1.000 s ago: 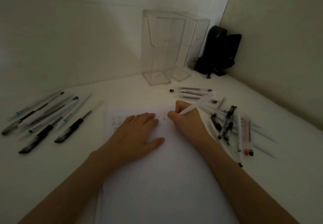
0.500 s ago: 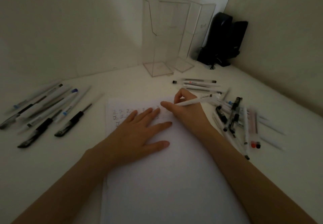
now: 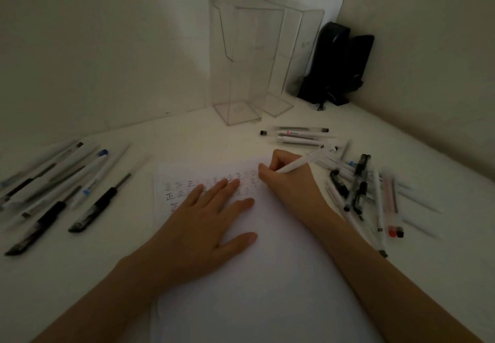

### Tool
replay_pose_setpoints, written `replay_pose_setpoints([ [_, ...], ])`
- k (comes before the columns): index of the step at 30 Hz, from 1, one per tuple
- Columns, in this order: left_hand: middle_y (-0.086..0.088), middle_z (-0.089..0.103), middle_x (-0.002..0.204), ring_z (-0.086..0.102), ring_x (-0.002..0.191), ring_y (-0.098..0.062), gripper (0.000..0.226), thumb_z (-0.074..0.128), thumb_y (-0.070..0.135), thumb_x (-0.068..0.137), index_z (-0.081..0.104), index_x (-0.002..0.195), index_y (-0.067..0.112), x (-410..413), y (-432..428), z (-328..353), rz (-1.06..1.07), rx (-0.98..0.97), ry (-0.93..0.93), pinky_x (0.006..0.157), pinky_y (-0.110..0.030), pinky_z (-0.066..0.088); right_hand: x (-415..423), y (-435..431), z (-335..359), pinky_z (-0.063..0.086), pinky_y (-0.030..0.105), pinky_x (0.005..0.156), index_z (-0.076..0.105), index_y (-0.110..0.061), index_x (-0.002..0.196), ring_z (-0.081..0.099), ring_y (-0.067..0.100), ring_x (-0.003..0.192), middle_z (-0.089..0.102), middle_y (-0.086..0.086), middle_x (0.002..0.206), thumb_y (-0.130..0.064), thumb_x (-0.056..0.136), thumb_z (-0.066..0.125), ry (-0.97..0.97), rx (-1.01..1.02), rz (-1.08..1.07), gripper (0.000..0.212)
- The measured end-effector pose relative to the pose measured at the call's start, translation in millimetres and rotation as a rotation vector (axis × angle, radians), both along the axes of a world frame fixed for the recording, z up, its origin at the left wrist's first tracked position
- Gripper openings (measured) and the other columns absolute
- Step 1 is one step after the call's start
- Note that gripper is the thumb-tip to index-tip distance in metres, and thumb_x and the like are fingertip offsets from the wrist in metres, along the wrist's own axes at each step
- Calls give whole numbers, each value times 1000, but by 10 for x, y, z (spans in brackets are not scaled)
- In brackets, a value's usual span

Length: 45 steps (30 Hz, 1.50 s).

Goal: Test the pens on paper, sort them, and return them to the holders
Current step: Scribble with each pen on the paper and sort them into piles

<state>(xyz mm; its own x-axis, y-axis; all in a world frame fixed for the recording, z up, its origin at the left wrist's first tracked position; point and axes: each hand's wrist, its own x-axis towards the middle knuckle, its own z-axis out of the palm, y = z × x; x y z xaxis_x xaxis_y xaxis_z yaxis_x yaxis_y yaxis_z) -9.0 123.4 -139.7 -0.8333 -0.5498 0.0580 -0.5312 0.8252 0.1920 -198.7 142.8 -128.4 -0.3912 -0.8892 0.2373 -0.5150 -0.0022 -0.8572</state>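
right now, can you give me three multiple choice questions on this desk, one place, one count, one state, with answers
1. Where do the clear holders stand? A) at the back by the wall B) nearest the camera C) far left
2. How many clear holders? A) one B) two C) four
3. The right hand is A) flat, empty B) gripping a white pen C) lifting a holder
A: they stand beyond the paper. B: two boxes side by side. B: fingers curl round the pen.
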Motion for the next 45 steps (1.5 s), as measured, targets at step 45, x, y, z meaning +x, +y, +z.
replay_pose_setpoints([
  [45, 8, -3, 155, -16, 133, 1, 83, -11, 78, 68, 9, 142, 46, 0, -29, -4, -7, 35, 4, 108, -26, -13, 59, 13, 0, 28, 21, 45, 36, -17, 58, 32, 3, 44, 35, -3, 50, -6, 77, 58, 19, 64, 49, 31],
])
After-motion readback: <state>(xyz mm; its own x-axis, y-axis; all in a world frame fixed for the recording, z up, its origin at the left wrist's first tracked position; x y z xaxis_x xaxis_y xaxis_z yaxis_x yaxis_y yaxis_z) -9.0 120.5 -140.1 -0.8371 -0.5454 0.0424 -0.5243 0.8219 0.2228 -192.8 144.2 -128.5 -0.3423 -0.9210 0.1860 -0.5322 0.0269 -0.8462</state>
